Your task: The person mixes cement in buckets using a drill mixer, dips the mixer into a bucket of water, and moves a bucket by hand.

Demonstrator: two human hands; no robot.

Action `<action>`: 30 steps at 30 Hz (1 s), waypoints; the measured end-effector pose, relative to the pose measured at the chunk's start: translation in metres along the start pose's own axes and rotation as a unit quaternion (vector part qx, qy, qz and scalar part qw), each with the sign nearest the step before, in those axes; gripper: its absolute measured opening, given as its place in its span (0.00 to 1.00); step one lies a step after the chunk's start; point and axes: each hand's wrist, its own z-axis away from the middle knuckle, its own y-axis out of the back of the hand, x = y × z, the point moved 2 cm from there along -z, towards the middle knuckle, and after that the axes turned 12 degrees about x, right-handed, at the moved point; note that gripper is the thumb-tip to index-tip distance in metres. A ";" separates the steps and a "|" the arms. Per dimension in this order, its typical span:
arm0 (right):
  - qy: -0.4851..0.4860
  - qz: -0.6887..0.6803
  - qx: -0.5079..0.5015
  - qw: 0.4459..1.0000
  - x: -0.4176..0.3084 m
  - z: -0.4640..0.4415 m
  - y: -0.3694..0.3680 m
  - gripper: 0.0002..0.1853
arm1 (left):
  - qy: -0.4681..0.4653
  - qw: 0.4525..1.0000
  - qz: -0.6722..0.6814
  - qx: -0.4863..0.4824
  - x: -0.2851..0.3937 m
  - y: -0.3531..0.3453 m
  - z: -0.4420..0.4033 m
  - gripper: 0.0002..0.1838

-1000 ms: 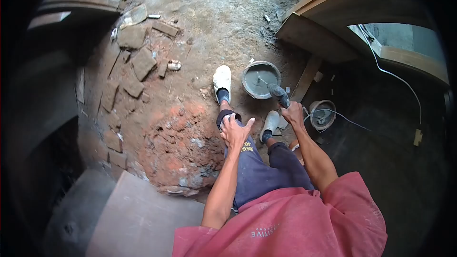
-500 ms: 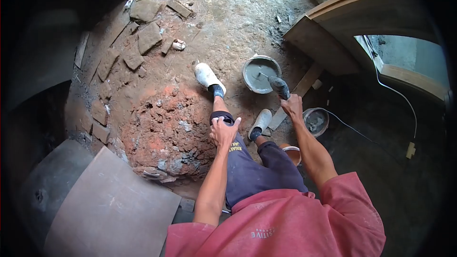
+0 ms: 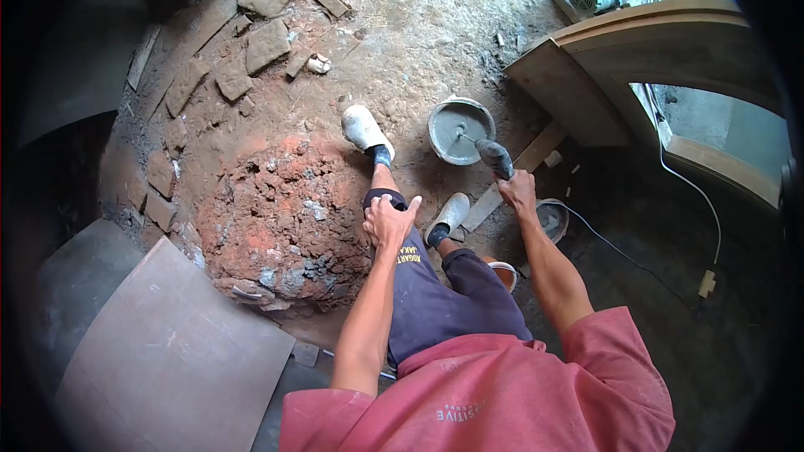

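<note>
My right hand (image 3: 517,191) is closed around the handle of a dark power drill (image 3: 495,158), with a cord trailing away to the right. From the drill a thin mixing rod reaches into wet grey cement (image 3: 459,127), in a round bucket (image 3: 433,142) ahead of me. A small hollow shows in the cement around the rod. My left hand (image 3: 389,221) rests on my left knee, thumb and fingers spread over the rolled trouser leg, holding nothing.
A second bucket (image 3: 565,226) stands right of my right foot, and an orange container (image 3: 505,272) is beside my leg. Reddish rubble (image 3: 285,218) and broken slabs (image 3: 266,43) lie left. A wooden frame (image 3: 578,92) leans at right; a cord connector (image 3: 707,284) lies below it.
The view has shifted slightly. The rod's spot in the cement looks different, with a hollow around it now. Both hands keep their places on the drill and the knee.
</note>
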 end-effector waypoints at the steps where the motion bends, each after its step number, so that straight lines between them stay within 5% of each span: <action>1: -0.013 -0.008 -0.012 1.000 0.002 0.000 0.000 0.23 | 0.002 1.000 0.003 0.000 0.000 0.000 0.000 0.45; 30: 0.015 0.017 0.014 1.000 -0.026 -0.002 0.012 0.23 | 0.011 0.999 0.041 -0.001 -0.002 -0.010 0.002 0.45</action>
